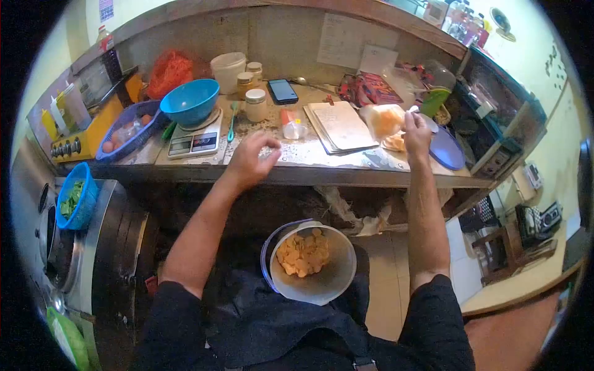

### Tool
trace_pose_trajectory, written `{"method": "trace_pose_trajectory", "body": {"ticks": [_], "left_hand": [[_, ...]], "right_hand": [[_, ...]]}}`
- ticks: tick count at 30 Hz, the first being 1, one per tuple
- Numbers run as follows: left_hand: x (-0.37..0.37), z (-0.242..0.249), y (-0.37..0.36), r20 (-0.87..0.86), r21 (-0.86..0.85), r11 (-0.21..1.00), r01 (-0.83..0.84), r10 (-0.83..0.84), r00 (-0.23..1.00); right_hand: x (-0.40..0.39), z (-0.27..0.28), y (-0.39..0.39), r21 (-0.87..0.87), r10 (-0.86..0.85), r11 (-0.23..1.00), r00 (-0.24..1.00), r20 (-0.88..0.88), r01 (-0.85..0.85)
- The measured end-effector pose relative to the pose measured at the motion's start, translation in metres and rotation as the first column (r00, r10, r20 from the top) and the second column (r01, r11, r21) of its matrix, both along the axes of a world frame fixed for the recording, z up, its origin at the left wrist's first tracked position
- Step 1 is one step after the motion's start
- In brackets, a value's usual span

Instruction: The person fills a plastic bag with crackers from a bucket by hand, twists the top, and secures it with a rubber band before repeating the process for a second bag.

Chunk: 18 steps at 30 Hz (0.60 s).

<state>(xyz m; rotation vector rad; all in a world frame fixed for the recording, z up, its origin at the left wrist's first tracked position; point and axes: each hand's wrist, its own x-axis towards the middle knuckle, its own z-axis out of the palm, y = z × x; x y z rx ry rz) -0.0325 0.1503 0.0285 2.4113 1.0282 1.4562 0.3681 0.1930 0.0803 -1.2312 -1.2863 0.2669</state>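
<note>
My right hand [417,131] is closed on the top of a clear plastic bag [385,121] with pale orange contents, held above the counter. Just below it, more orange stuff [394,143] lies on the counter, partly hidden. My left hand [253,159] hovers over the counter's front edge, fingers loosely curled, thumb apart, nothing visible in it. Close to that hand stands a small white-and-orange packet [293,125]. Between my legs sits a whitish bucket [339,263] with orange chunks [303,253] at its bottom.
An open notebook [340,125] lies mid-counter, a phone [283,91] behind. Left are jars [255,105], a digital scale [195,142] under a blue bowl [190,102], and a purple egg basket [127,133]. A purple lid [447,149] and glass-sided case [495,117] stand right.
</note>
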Motion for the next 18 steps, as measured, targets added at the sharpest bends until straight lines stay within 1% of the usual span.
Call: {"method": "trace_pose_trajectory", "body": {"ticks": [1,2,3,5,6,7,9,10,11,12,13,14,15,17,18], "left_hand": [[0.000,-0.006,0.019,0.010,-0.024,0.999,-0.022,0.023,1.000],[0.000,-0.010,0.036,0.019,-0.047,0.998,-0.043,0.044,0.999],[0.000,-0.013,0.050,0.004,-0.032,0.998,-0.049,0.049,0.999],[0.006,-0.020,0.072,-0.026,-0.012,0.998,-0.054,0.054,0.998],[0.010,-0.021,0.081,-0.017,0.017,0.999,-0.046,0.047,0.999],[0.015,-0.020,0.086,-0.060,0.055,0.997,-0.048,0.051,0.997],[0.022,-0.018,0.089,-0.151,0.121,0.992,-0.047,0.065,0.986],[0.025,-0.018,0.088,-0.192,0.128,0.990,-0.060,0.084,0.978],[0.026,-0.019,0.087,-0.191,0.123,0.990,-0.063,0.086,0.978],[0.026,-0.020,0.088,-0.190,0.123,0.990,-0.068,0.090,0.978],[0.025,-0.021,0.089,-0.189,0.121,0.990,-0.073,0.096,0.977],[0.025,-0.023,0.091,-0.179,0.107,0.991,-0.081,0.099,0.979],[0.024,-0.024,0.089,-0.170,0.060,0.995,-0.083,0.092,0.981],[0.027,-0.021,0.085,-0.151,-0.035,0.996,-0.086,0.079,0.985],[0.028,-0.021,0.085,-0.145,-0.118,0.986,-0.116,0.098,0.985]], "right_hand": [[0.004,-0.008,0.014,0.019,-0.027,0.999,1.000,0.006,0.027],[0.003,-0.019,0.019,0.035,-0.150,0.989,0.981,0.123,0.147],[-0.013,-0.021,0.008,-0.020,-0.152,0.987,0.978,0.140,0.157],[-0.036,-0.045,0.001,0.145,-0.297,0.954,0.903,0.310,0.263],[-0.051,-0.049,-0.006,0.207,-0.198,0.970,0.915,0.351,0.130],[-0.067,-0.049,-0.013,0.257,-0.102,0.966,0.913,0.395,-0.003],[-0.092,-0.055,-0.021,0.178,-0.020,0.979,0.812,0.584,-0.104],[-0.109,-0.054,-0.023,0.105,0.080,0.981,0.832,0.549,-0.164],[-0.125,-0.056,-0.023,0.034,0.180,0.973,0.844,0.505,-0.227],[-0.137,-0.058,-0.014,0.115,0.162,0.951,0.779,0.606,-0.287],[-0.149,-0.057,-0.009,0.119,0.149,0.945,0.724,0.673,-0.306],[-0.160,-0.058,0.000,0.091,0.154,0.949,0.696,0.701,-0.302],[-0.169,-0.060,0.010,0.064,0.160,0.952,0.667,0.727,-0.298],[-0.184,-0.062,0.030,0.083,0.033,0.985,0.631,0.775,-0.154],[-0.192,-0.063,0.032,0.093,-0.026,0.992,0.603,0.797,-0.080]]}}
